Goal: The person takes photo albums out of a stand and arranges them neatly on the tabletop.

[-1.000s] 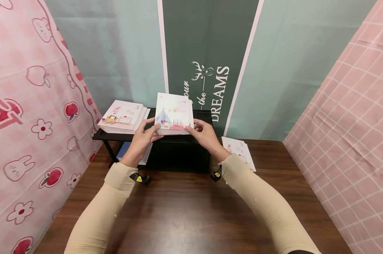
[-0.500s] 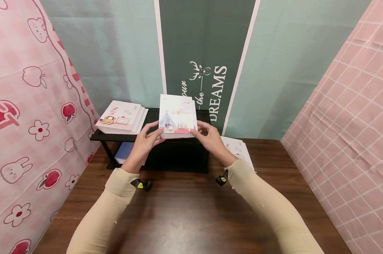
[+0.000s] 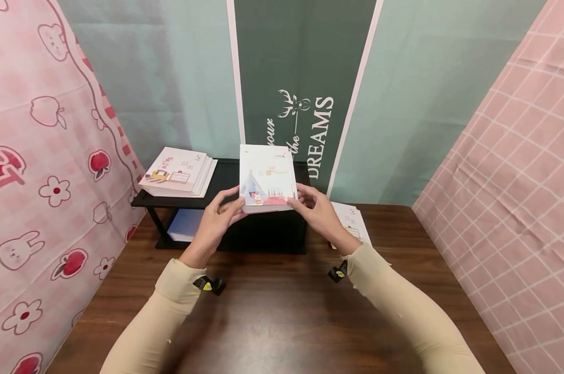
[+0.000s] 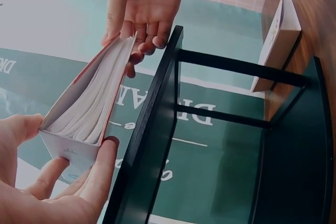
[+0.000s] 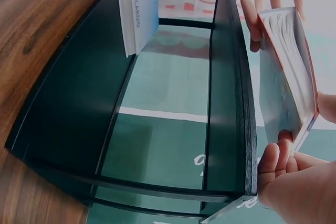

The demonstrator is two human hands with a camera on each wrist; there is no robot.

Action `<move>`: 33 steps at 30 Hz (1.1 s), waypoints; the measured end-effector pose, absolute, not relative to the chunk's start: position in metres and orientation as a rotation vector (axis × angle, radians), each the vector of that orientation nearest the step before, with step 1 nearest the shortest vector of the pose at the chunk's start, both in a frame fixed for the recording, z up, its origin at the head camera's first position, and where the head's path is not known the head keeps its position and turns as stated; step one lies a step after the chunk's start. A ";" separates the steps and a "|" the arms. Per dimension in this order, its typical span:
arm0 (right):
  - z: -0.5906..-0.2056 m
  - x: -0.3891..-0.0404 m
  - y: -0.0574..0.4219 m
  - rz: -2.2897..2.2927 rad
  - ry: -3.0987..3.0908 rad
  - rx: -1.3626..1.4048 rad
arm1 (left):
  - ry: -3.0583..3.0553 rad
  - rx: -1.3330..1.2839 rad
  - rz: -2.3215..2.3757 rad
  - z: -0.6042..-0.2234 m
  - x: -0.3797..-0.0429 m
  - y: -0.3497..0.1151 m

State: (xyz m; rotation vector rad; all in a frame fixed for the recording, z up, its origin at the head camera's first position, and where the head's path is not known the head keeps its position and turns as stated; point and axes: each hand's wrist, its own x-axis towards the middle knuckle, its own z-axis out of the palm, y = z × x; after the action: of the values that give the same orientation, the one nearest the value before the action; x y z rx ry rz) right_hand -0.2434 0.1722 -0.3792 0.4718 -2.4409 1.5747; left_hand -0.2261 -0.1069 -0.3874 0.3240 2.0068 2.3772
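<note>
A white photo album [image 3: 267, 176] with a blue tent and pink scene on its cover is held in front of the black shelf's top edge. My left hand [image 3: 220, 215] grips its left side, thumb on the cover and fingers beneath. On its right side my right hand [image 3: 320, 212] pinches the lower corner the same way. In the left wrist view the album [image 4: 89, 103] shows its page edges, slightly fanned between the covers. From the right wrist view the album [image 5: 286, 72] appears tilted, close beside the shelf's upper board.
The two-tier black shelf [image 3: 225, 169] carries white albums [image 3: 174, 171] at its upper left. A blue album [image 3: 184, 225] lies on the lower tier; its spine reads POLAROID. To the right of the shelf, more white albums [image 3: 352, 218] lie on the wooden table [image 3: 272, 311]. Patterned curtains surround the table.
Both hands have brought the album to the right and a little back toward me, lower in the head view. More of the blue album now shows beside the left hand.
</note>
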 end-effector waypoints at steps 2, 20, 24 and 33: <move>-0.380 -0.241 0.174 1.572 -2.444 0.470 | 2.011 0.341 2.372 -0.387 -0.225 -0.106; -0.387 -0.223 0.196 1.625 -2.380 0.500 | 2.039 0.408 2.377 -0.395 -0.207 -0.085; -0.391 -0.218 0.204 1.600 -2.391 0.494 | 2.041 0.431 2.362 -0.395 -0.204 -0.078; -0.395 -0.208 0.221 1.583 -2.394 0.459 | 2.009 0.490 2.362 -0.397 -0.203 -0.063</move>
State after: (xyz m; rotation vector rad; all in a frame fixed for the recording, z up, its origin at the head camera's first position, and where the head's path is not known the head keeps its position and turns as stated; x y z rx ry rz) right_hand -0.2077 0.2208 -0.3952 0.4591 -2.3936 1.5829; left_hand -0.2025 -0.0634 -0.3973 0.4905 2.0093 2.3622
